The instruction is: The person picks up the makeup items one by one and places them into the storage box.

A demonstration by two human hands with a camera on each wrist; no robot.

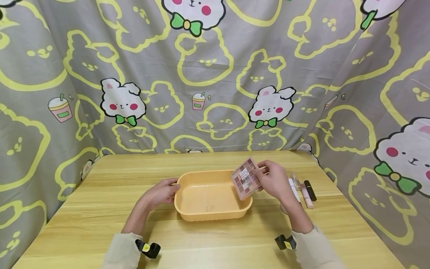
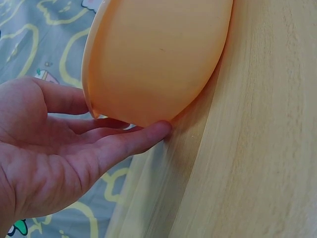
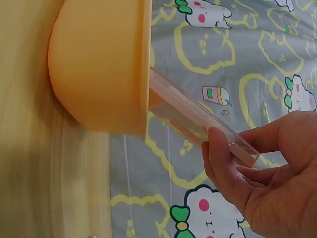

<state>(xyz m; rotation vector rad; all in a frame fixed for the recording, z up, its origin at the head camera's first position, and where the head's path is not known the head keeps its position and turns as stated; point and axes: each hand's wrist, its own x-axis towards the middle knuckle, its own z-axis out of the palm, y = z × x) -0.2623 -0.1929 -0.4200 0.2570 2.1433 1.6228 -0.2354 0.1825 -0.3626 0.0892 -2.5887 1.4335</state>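
Note:
An orange-yellow plastic basin (image 1: 211, 216) stands on the table. At its left end the left hand (image 1: 162, 193) holds the rim and wall; in the left wrist view the fingers of this hand (image 2: 64, 144) touch the basin's end (image 2: 153, 59). The right hand (image 1: 273, 180) pinches a pink palette (image 1: 246, 178) with a grid of coloured squares, tilted over the basin's right end. In the right wrist view the palette (image 3: 198, 116) slants past the rim of the basin (image 3: 99, 64), gripped between thumb and fingers of the right hand (image 3: 267, 173).
Right of the basin, beside the right forearm, lie a black tube (image 1: 310, 190), a pink tube (image 1: 307, 197), a white tube (image 1: 294, 189) and a clear item (image 1: 296, 181). A round item is partly hidden under the forearm. A patterned curtain (image 1: 215, 74) surrounds the wooden table (image 1: 208, 246).

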